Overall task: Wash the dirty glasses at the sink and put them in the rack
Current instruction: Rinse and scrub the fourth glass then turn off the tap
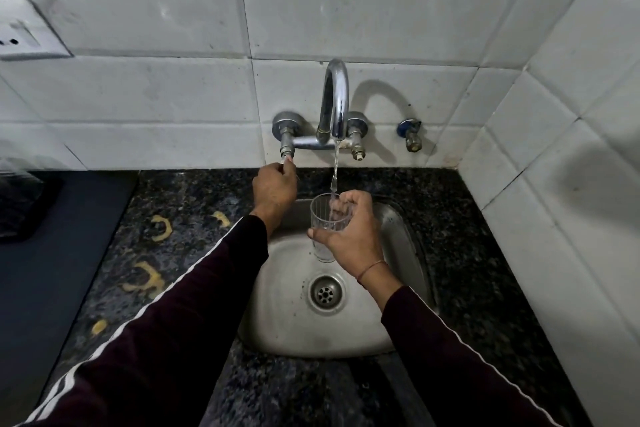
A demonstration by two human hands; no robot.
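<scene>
A clear ribbed glass [325, 218] is held upright over the steel sink [408, 246], and my right hand [349, 229] is wrapped around its right side. A thin stream of water [335, 170] runs from the chrome tap spout [335, 104] into the glass. My left hand [273, 189] reaches up and grips the left tap handle [287, 159] under the wall mixer. No rack shows in this view.
The drain [326, 293] lies in the sink's middle. Dark speckled granite counter [180, 204] with yellow marks surrounds the sink. A dark mat [52, 270] and a dark object [20, 198] lie at the left. White tiled walls close the back and right. A small valve [412, 135] sits right of the tap.
</scene>
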